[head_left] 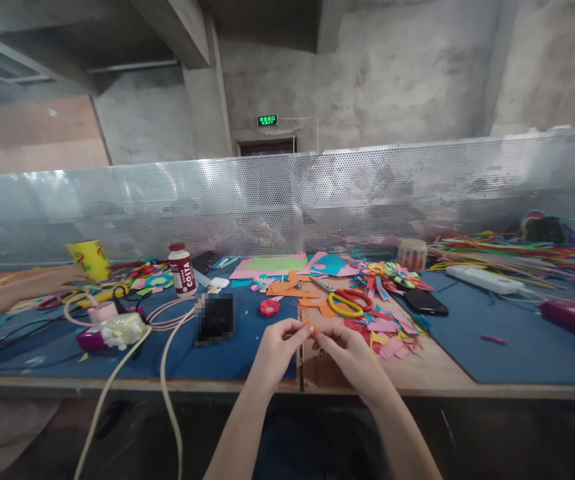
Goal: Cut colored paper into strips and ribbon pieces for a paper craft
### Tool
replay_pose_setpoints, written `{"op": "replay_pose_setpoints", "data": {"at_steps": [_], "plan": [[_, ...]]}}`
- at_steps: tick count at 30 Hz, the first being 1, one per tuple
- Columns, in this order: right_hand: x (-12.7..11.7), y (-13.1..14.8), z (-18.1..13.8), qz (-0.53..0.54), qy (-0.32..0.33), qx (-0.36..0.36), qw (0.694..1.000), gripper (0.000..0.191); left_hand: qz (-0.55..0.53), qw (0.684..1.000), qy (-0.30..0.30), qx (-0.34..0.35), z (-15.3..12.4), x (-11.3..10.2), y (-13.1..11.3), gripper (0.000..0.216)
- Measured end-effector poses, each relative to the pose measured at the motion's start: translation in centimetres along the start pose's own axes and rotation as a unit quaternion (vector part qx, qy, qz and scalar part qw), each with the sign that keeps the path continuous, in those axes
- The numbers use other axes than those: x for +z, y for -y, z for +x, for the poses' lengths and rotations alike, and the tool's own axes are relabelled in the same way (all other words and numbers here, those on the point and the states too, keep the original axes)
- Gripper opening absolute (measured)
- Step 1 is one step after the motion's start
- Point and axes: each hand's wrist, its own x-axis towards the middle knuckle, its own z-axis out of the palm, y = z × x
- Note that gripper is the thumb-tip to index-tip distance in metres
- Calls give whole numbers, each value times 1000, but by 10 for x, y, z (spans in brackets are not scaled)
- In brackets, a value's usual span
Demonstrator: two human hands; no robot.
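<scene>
Between the fingertips of both hands is a small orange piece of paper [310,325], mostly covered by the fingers. My left hand [282,341] pinches it from the left, and my right hand [342,343] pinches it from the right, just above the table's front part. Beyond the hands lie scissors [350,303] with yellow and red handles. Orange paper pieces [287,287] lie around the blades. A red paper flower [269,307] rests on the blue mat to the left. Colourful paper scraps [392,333] are piled beside my right hand.
A red-capped bottle [181,270], a yellow cup [90,260] and looping cables [167,353] stand or lie to the left, where another person's arm [17,297] reaches in. A black phone [423,301], a white power strip [485,280] and many coloured stems [492,253] lie rightward. A perforated metal screen [217,200] borders the back.
</scene>
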Motion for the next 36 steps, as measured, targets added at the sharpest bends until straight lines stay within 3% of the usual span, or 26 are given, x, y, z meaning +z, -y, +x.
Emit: {"op": "replay_pose_setpoints", "data": {"at_steps": [21,32,36], "plan": [[-3,5,-2,-35,35,11,999,30,-122,991,-7,-53,0,0,-9,14],[-3,0,-3,53,45,37,997,25,-105,994,9,-36,1,0,-6,13],[-4,2,-4,151,21,49,987,19,-78,996,20,-23,1,0,-7,18]]}}
